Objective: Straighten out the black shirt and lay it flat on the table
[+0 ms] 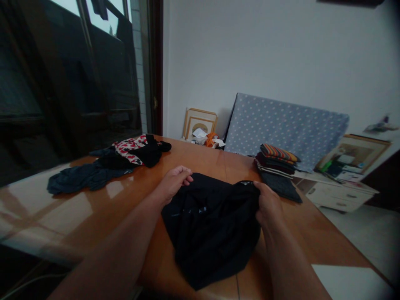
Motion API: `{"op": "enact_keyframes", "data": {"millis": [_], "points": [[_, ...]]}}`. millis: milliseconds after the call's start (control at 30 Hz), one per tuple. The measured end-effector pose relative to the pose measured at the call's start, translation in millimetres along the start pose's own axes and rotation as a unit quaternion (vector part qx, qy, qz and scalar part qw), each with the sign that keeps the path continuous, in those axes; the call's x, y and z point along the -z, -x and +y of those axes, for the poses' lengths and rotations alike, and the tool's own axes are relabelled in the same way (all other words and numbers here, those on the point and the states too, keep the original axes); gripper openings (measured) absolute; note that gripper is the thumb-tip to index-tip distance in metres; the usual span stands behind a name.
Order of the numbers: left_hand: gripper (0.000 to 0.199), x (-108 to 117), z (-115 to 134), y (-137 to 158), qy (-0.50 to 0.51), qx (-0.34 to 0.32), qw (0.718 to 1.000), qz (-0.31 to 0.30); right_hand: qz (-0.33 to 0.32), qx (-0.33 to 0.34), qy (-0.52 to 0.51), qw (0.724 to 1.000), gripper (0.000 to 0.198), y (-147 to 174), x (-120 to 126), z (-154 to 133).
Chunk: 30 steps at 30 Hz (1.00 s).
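Note:
A black garment with small white lettering on its left part is held over the wooden table in front of me, loosely bunched. My left hand pinches its upper left edge, thumb and fingers together. At the upper right corner, beside a small white mark on the cloth, my right hand is closed around the fabric. Folds hide the garment's exact cut.
Loose clothes, dark with a red-and-white patterned piece, lie at the table's left. A folded stack sits at the right, a white sheet near the right front edge. Behind stand a dotted blue cloth, picture frames and white drawers.

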<state>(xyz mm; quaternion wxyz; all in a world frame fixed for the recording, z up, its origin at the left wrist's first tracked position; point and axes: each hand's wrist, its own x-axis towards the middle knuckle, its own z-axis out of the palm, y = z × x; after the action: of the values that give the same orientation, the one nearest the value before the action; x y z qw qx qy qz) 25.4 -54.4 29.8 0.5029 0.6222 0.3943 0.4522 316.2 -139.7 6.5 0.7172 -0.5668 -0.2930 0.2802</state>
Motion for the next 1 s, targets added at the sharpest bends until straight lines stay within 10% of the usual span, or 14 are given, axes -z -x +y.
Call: {"op": "enact_keyframes", "data": {"millis": [400,600,767,1000], "points": [[0.028,0,-12,0,-0.119,-0.027,0.987,-0.107,0.134,0.097,0.090,0.982,0.033,-14,11,3],[0.032,-4,-4,11,-0.191,-0.066,0.948,-0.245,-0.097,0.203,0.271,0.936,0.027,28,-11,-13],[0.033,1,-11,13,-0.306,-0.134,0.903,-0.270,-0.335,0.238,0.357,0.839,0.027,44,-20,-13],[0.005,7,-26,4,-0.328,-0.114,0.898,-0.268,-0.289,0.215,0.394,0.846,0.009,25,-13,2]]}}
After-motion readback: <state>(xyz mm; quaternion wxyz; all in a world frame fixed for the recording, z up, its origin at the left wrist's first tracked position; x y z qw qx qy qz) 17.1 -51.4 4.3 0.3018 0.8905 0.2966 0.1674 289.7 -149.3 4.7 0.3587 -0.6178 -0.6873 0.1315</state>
